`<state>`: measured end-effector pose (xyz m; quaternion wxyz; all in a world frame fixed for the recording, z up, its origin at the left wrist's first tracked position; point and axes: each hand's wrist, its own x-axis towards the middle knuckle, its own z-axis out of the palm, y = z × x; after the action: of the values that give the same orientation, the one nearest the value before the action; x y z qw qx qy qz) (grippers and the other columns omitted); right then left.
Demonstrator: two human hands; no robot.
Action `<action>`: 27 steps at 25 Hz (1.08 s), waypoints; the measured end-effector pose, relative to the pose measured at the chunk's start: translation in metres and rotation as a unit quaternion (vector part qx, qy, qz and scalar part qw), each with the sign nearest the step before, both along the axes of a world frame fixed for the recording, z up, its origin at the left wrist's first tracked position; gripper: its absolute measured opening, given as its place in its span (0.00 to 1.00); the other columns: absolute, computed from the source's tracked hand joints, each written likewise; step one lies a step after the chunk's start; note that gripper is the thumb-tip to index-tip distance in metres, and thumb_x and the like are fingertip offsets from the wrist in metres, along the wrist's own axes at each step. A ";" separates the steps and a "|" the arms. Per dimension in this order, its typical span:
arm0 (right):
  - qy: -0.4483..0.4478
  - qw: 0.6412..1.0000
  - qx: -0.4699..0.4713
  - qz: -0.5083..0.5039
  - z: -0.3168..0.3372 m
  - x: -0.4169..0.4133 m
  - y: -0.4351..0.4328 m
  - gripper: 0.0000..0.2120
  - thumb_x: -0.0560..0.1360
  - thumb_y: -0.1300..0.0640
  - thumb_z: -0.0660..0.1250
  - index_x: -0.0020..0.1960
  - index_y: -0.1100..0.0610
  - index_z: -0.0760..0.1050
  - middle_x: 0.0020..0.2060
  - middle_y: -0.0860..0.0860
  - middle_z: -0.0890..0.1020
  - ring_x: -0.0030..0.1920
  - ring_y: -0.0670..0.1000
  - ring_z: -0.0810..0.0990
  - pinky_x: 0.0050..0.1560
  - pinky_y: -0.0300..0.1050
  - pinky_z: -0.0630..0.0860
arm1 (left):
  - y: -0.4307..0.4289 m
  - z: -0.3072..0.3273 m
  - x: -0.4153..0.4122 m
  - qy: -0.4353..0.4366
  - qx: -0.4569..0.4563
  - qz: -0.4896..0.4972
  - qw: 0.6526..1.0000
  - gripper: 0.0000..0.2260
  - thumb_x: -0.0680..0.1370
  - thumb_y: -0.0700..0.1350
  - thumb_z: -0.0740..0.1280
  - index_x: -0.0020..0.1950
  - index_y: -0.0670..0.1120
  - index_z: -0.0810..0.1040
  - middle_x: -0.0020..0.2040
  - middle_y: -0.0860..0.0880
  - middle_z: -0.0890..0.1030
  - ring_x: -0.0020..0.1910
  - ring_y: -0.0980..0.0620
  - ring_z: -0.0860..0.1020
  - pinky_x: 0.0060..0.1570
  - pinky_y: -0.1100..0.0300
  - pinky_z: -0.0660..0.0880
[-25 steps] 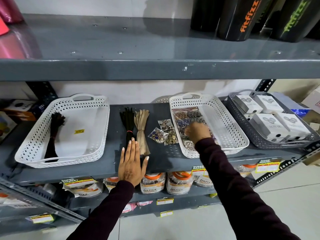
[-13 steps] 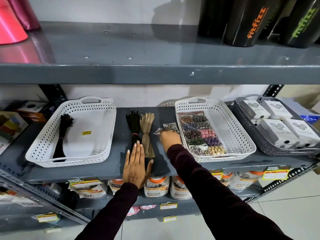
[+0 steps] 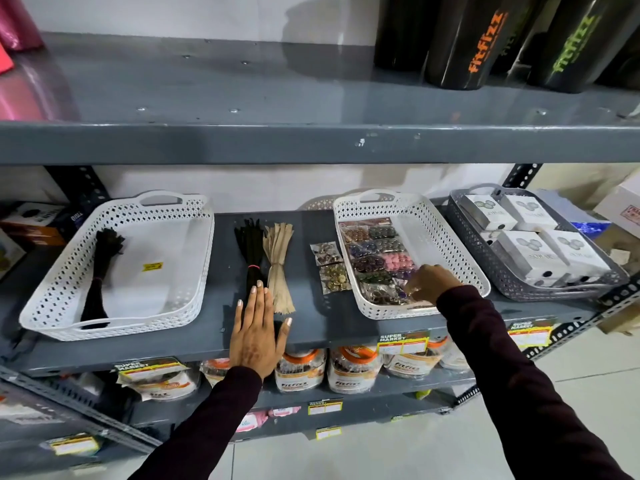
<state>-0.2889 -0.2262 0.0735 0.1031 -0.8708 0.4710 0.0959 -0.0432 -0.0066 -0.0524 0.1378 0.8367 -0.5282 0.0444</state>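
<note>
My left hand (image 3: pixel 254 337) lies flat on the grey shelf (image 3: pixel 311 327), its fingertips over the lower end of a black tied bundle (image 3: pixel 251 247). A tan bundle (image 3: pixel 278 258) lies beside that one. My right hand (image 3: pixel 431 284) reaches into the right white basket (image 3: pixel 391 311), fingers curled, pinching a small bead packet (image 3: pixel 403 292) at the front of the rows of bead packets (image 3: pixel 377 251). Two more bead packets (image 3: pixel 329 268) lie on the shelf just left of this basket.
The left white basket (image 3: pixel 194 271) holds one black bundle (image 3: pixel 100 271). A grey basket (image 3: pixel 485 258) with white boxes (image 3: pixel 530 251) stands at the right. Black bottles (image 3: pixel 481 43) stand on the upper shelf, whose edge overhangs. Jars (image 3: pixel 301 372) fill the lower shelf.
My right hand took a bead packet from the shelf and carried it right into the white basket. Two packets remain on the shelf instead of three. The left hand stayed put.
</note>
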 end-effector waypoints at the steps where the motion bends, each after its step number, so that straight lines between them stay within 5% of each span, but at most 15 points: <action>1: -0.007 1.000 0.000 -0.002 0.001 0.004 -0.004 0.11 0.72 0.62 0.70 0.54 0.56 0.83 0.55 0.54 0.85 0.57 0.54 0.82 0.61 0.44 0.75 | 0.000 0.000 0.000 0.000 0.002 0.001 1.000 0.33 0.80 0.60 0.41 0.75 0.37 0.55 0.76 0.38 0.57 0.75 0.44 0.55 0.71 0.44 0.54; 3: -0.035 0.999 0.002 -0.017 -0.003 0.014 -0.014 0.12 0.72 0.62 0.71 0.55 0.58 0.82 0.56 0.55 0.84 0.57 0.54 0.82 0.63 0.46 0.76 | -0.001 0.001 0.000 0.003 0.004 0.005 1.000 0.33 0.80 0.60 0.41 0.75 0.37 0.55 0.76 0.38 0.57 0.74 0.44 0.56 0.71 0.44 0.54; 8: 0.058 0.997 0.057 0.005 -0.006 0.021 -0.015 0.13 0.72 0.64 0.71 0.56 0.60 0.80 0.58 0.55 0.83 0.58 0.54 0.81 0.54 0.39 0.73 | -0.001 0.002 -0.001 -0.001 0.002 0.010 1.000 0.33 0.80 0.60 0.40 0.75 0.36 0.56 0.75 0.38 0.58 0.74 0.44 0.56 0.71 0.45 0.54; 13: -0.233 0.967 -0.102 0.026 0.006 0.083 0.035 0.09 0.77 0.63 0.63 0.51 0.63 0.81 0.48 0.59 0.86 0.45 0.56 0.84 0.54 0.49 0.81 | -0.001 0.002 -0.001 -0.011 0.003 0.014 1.000 0.32 0.81 0.59 0.43 0.75 0.36 0.56 0.76 0.38 0.58 0.74 0.44 0.56 0.71 0.46 0.54; 19: -0.044 0.997 -0.062 0.033 -0.048 0.154 0.091 0.17 0.80 0.67 0.52 0.66 0.72 0.67 0.64 0.66 0.75 0.64 0.63 0.74 0.64 0.54 0.72 | -0.002 0.002 -0.001 -0.008 0.019 0.019 1.000 0.31 0.80 0.58 0.44 0.75 0.36 0.56 0.75 0.38 0.57 0.74 0.42 0.58 0.71 0.47 0.53; 27: -0.039 0.995 -0.072 0.055 -0.056 0.136 0.092 0.22 0.78 0.70 0.54 0.72 0.69 0.59 0.70 0.67 0.66 0.68 0.63 0.70 0.69 0.52 0.69 | -0.001 0.003 -0.003 -0.004 0.000 0.013 1.000 0.32 0.80 0.59 0.43 0.75 0.36 0.57 0.75 0.38 0.58 0.74 0.44 0.57 0.71 0.47 0.53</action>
<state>-0.1533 -0.1342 0.0179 0.0530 -0.9038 0.4234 0.0334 -0.0458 -0.0075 -0.0494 0.1352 0.8432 -0.5180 0.0490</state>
